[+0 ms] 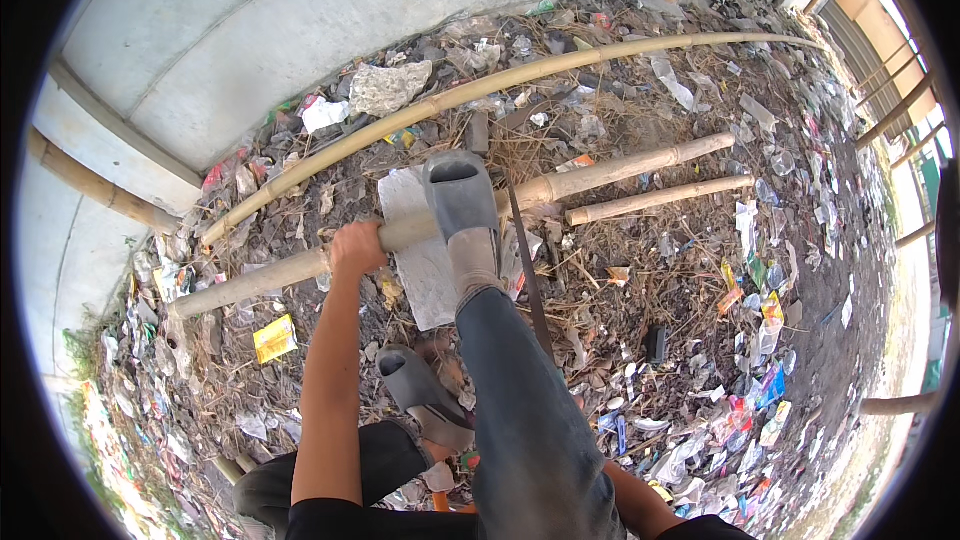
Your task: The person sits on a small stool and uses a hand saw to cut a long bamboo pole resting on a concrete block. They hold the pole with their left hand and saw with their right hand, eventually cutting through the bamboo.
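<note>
My left hand [357, 247] is wrapped round a thick bamboo pole [255, 275] that lies slantwise across the littered ground. To the right of that hand, my right foot in a grey slip-on sandal [458, 185] presses on the pole. Just right of the sandal, a long dark saw blade [530, 275] crosses the bamboo, its lower end passing behind my jeans leg. My right forearm [640, 502] shows at the lower edge, but the leg hides the hand, so its grip cannot be seen. A flat pale slab [425, 290] lies under the pole.
A long, thin bamboo pole [480, 83] stretches along the far side before a grey wall [250, 30]. A short bamboo piece [660, 199] lies right of the saw. Rubbish covers the ground, with a pale rock [390, 88] near the wall. My other sandal [412, 380] rests nearer.
</note>
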`<state>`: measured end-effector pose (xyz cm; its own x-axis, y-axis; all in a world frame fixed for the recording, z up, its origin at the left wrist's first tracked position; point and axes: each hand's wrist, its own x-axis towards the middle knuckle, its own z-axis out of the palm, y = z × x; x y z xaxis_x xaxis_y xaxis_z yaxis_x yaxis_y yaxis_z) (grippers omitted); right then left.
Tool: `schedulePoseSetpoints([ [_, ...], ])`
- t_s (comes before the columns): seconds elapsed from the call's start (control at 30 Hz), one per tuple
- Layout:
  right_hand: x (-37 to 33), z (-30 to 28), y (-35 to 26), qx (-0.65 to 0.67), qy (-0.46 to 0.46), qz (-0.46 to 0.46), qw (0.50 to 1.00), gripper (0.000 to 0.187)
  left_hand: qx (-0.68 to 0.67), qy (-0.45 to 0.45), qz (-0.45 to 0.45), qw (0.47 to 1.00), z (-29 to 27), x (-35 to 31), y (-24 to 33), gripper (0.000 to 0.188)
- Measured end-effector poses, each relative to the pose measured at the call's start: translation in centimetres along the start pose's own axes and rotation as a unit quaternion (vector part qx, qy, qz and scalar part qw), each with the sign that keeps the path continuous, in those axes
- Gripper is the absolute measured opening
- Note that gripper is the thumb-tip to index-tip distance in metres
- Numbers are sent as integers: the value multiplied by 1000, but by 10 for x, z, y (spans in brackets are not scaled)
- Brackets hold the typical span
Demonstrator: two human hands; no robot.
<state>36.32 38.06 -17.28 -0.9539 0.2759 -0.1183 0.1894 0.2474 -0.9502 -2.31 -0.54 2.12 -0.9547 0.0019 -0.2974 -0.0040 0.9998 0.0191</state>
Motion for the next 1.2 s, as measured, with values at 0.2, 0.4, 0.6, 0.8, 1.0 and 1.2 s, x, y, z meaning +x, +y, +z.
schedulePoseSetpoints([
  [0.2, 47, -64, -193, 19, 10, 58, 998, 24, -5, 5, -14, 1000, 13, -4, -4, 50],
  [0.4, 99, -80, -275, -56, -65, 66, 994, 29, -21, 58, -13, 998, 29, -5, -7, 45],
  [0.6, 102, -49, -276, -117, -75, 25, 990, 36, -22, 109, -6, 994, 43, -7, -8, 40],
  [0.8, 74, -55, -314, -112, -65, 93, 987, 30, -15, 96, 5, 995, 42, -4, -8, 39],
  [1.0, 153, 2, -276, -106, -62, 28, 992, 33, 0, 84, 24, 996, 51, -5, -19, 39],
  [1.2, 311, 108, -257, -131, 75, -85, 985, 32, -1, 59, 20, 998, 39, -2, -8, 41],
])
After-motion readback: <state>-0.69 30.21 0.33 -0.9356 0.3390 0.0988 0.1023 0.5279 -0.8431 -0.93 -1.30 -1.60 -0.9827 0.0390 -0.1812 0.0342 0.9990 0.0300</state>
